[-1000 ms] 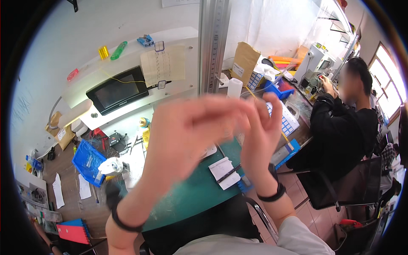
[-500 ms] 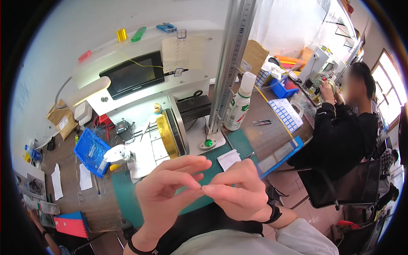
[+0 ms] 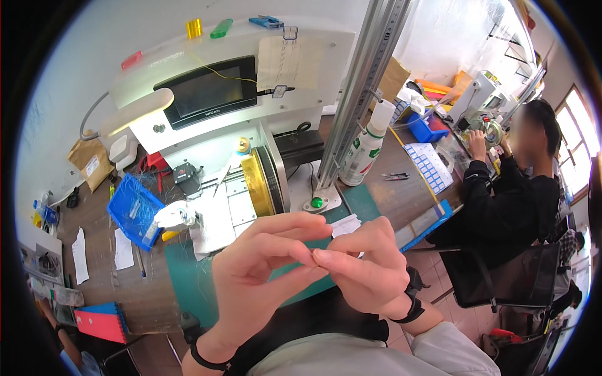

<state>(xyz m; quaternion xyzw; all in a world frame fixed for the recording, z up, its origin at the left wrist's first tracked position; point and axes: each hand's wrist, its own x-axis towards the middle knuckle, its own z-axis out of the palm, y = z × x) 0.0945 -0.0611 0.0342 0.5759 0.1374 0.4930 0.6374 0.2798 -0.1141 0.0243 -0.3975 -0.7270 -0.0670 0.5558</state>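
Observation:
In front of my body both hands meet, fingertips touching. My left hand (image 3: 258, 271) pinches with thumb and forefinger, its other fingers curved above. My right hand (image 3: 371, 268) is closed, thumb and forefinger pressed against the left fingertips. Whatever lies between them is too small or hidden to make out. Beneath is the green cutting mat (image 3: 188, 276), and a white paper slip (image 3: 345, 225) shows partly behind the right fingers. Beyond the hands stands a white machine with a dark screen (image 3: 210, 91) and a gold-rimmed wheel (image 3: 257, 185).
A blue tray (image 3: 128, 216) of fine strands lies left. A metal post (image 3: 360, 88) rises near a white spray can (image 3: 367, 147); small snips (image 3: 395, 177) lie beyond. At right a person in black (image 3: 520, 194) works at another machine. A red notebook (image 3: 97, 324) sits lower left.
My joined hands sit slightly farther right and a little higher in the picture, still fingertip to fingertip. The view has tilted and shifted, so the machine and post appear farther right.

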